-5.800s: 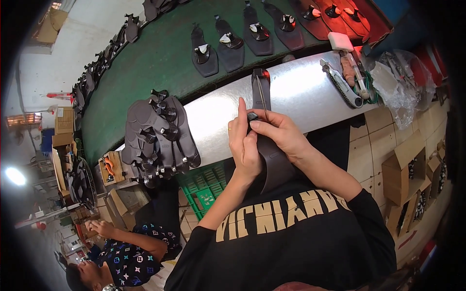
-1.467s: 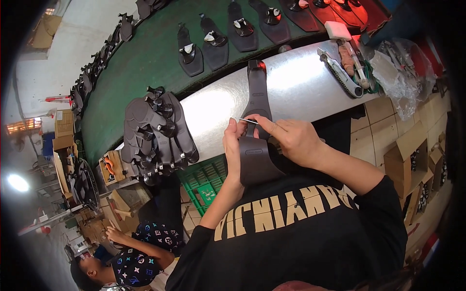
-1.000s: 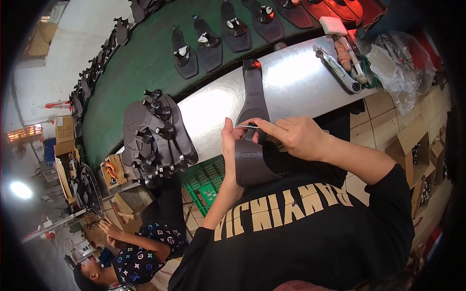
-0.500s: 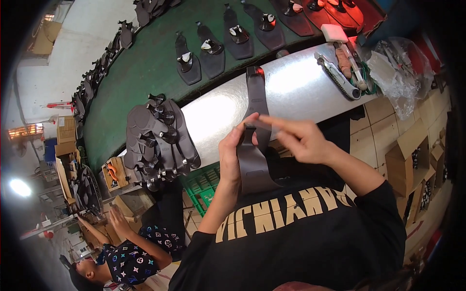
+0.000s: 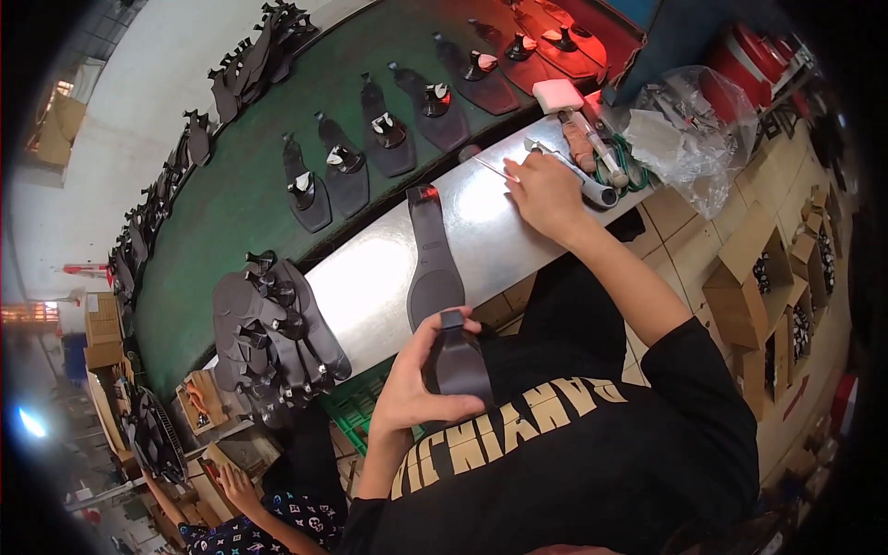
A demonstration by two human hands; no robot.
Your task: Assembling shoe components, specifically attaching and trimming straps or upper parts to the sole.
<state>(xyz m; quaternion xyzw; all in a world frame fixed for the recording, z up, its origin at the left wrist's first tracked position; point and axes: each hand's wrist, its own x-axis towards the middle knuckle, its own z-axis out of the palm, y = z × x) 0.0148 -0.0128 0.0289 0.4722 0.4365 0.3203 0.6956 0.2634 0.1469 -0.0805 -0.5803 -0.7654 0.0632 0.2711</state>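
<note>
Black, probably light and springy, the curled sole (image 5: 465, 372) was clasped in your left hand (image 5: 407, 388), best held by its edges. Just past those fingertips lay a flat sole (image 5: 433, 287). Your right hand (image 5: 549, 197) met a thin rod (image 5: 493, 167), its grip unclear, with a knife (image 5: 598, 192) crowding those fingers.

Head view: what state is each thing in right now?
Held sole, curved, in left grip
Bench sole, lying on bench
Thin tool, at right grip; held or not, unclear
Grey tool, partly hidden by right grip
Sole pile, heaped, overlapping
Table soles, in a row
Bag, crumpled
Box, open
</note>
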